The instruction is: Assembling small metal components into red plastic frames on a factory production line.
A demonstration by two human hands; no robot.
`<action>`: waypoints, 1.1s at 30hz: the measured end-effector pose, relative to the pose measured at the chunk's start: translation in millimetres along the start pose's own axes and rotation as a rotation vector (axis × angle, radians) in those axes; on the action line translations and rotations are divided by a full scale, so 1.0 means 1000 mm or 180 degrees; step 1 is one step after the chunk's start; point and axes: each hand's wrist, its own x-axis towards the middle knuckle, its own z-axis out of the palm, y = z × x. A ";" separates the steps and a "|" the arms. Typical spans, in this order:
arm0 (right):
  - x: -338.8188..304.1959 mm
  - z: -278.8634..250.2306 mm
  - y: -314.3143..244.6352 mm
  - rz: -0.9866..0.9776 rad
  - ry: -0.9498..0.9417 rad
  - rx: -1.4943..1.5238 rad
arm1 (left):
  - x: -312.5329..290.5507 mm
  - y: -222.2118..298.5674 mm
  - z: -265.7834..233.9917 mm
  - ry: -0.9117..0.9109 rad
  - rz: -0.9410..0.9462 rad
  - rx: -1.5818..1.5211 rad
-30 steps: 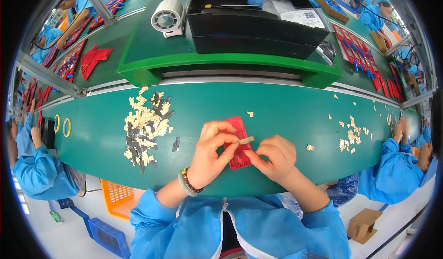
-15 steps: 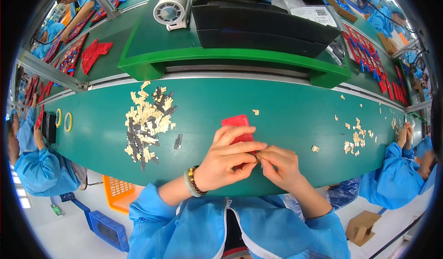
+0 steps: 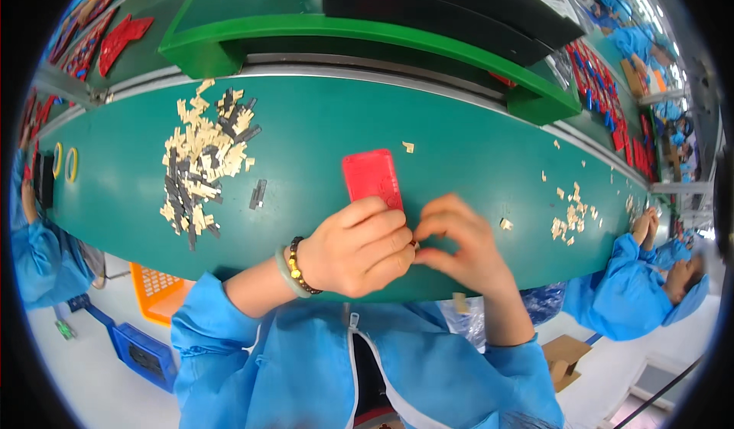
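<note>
My left hand [image 3: 365, 247], with a bracelet and a bangle at its wrist, is closed over the near end of a red plastic case [image 3: 372, 177]. The case is flat with rounded corners, and its far part sticks out past my knuckles. My right hand [image 3: 462, 242] is just right of it, somewhat blurred, its thumb and forefinger apart near my left fingertips. A small dark bit at those fingertips is too small to name. Below my right hand, a small blurred cream piece [image 3: 460, 303] shows against a clear plastic bag.
Cream and black small pieces [image 3: 202, 157] lie heaped on the green table [image 3: 306, 138] at left. More cream scraps [image 3: 573, 215] are scattered at right. A green shelf [image 3: 367, 30] spans the back. Co-workers [image 3: 642, 284] sit at both sides. An orange basket [image 3: 157, 295] stands below left.
The view has shifted, so the table appears higher and further left. My left fingers have curled over the case. My right hand has loosened from its pinch, and a cream piece shows below it.
</note>
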 end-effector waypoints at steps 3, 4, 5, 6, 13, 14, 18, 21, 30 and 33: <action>0.008 0.004 0.000 -0.0428 -0.0472 -0.0139 | -0.010 0.005 -0.004 0.0055 0.0072 0.0274; 0.006 0.005 -0.002 -0.0538 -0.0547 -0.0242 | -0.012 0.009 -0.006 0.0138 -0.0016 0.0298; 0.004 0.008 -0.002 -0.0576 -0.0522 -0.0253 | -0.014 0.011 -0.008 0.0157 -0.0002 0.0290; 0.004 0.011 -0.005 -0.0562 -0.0635 -0.0289 | -0.016 0.014 -0.011 0.0172 0.0015 0.0279; 0.000 0.017 -0.020 -0.0683 -0.0617 -0.0357 | -0.033 0.034 -0.010 0.0508 -0.0130 0.0509; -0.001 0.018 -0.021 -0.0648 -0.0525 -0.0342 | -0.033 0.036 -0.010 0.0536 -0.0205 0.0474; -0.025 -0.001 -0.008 -0.0203 -0.0471 -0.0721 | -0.024 0.037 -0.013 0.0158 -0.0801 0.0476; -0.027 -0.008 0.008 0.0466 0.0448 -0.1649 | -0.024 0.026 -0.011 -0.0470 -0.2170 -0.0445; 0.043 0.033 -0.003 -0.1340 0.0791 -0.2390 | -0.006 -0.008 -0.029 0.1087 -0.3968 -0.2989; 0.062 0.038 0.035 -0.0487 0.1016 -0.0731 | -0.018 -0.030 -0.027 -0.0171 -0.2197 0.0064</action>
